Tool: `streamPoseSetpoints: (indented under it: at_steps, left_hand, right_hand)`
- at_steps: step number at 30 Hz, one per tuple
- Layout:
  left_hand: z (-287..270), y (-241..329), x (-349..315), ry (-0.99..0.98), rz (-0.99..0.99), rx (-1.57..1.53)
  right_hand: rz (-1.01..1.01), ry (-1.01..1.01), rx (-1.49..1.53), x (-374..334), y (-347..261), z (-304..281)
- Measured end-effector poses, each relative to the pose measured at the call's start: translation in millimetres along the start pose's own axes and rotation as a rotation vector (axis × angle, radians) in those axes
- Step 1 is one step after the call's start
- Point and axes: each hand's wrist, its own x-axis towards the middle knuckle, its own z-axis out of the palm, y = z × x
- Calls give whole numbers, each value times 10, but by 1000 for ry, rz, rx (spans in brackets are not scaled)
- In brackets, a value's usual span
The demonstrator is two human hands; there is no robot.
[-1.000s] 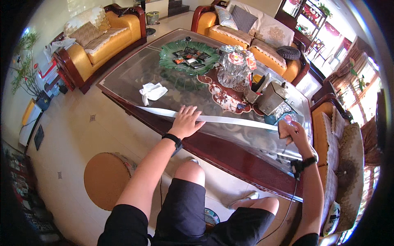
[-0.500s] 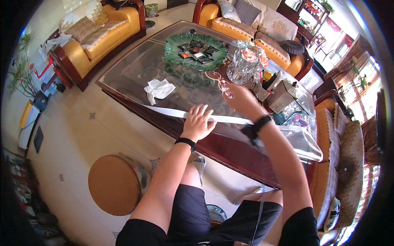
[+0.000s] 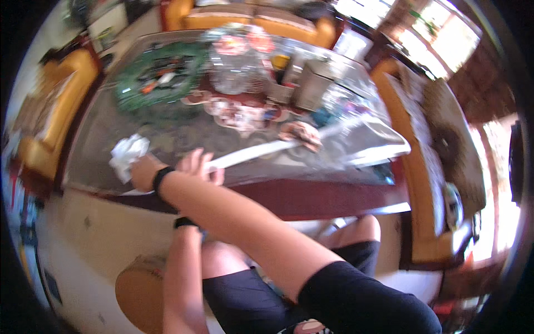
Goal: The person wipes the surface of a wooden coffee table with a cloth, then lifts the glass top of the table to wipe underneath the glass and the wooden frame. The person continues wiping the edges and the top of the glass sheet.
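My right arm crosses over my left arm, so that my right hand (image 3: 146,171) is at the table's left front. It grips a crumpled white tissue (image 3: 129,151); blur hides part of its fingers. My left hand (image 3: 201,166) lies at the front edge with its fingers apart, touching a flat white strip (image 3: 253,153). My right forearm covers the back of that hand. The strip runs right from my left hand along the table to a crumpled brown-and-white piece (image 3: 300,135), whose kind I cannot make out.
On the dark table (image 3: 172,131) stand a green leaf-shaped dish (image 3: 133,89) of small packets, a glass vase (image 3: 231,75) with flowers and a box (image 3: 316,84). Clear plastic sheeting (image 3: 367,142) hangs at the right corner. A round stool (image 3: 136,295) and sofas (image 3: 414,145) surround me.
My right hand has swung left across my left arm, from the table's middle to the tissue, and taken hold of it. My left hand stays by the strip. The view has turned right.
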Motion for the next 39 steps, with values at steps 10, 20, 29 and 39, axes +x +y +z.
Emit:
streamPoseSetpoints:
  at_steps: [10,20,29,39]
  left_hand:
    - [205,-190,-34,-98,-4,42]
    - [-49,30,17,-187,25,139]
    - [-153,-23,30,-198,15,176]
    - [48,-258,-39,-89,29,84]
  right_hand:
    - [241,-178,301,-146,85,-388]
    - [271,-198,441,-56,-179,-104]
    - [280,-281,269,256,-304,-185]
    - [128,-10,329,-145,-89,-576]
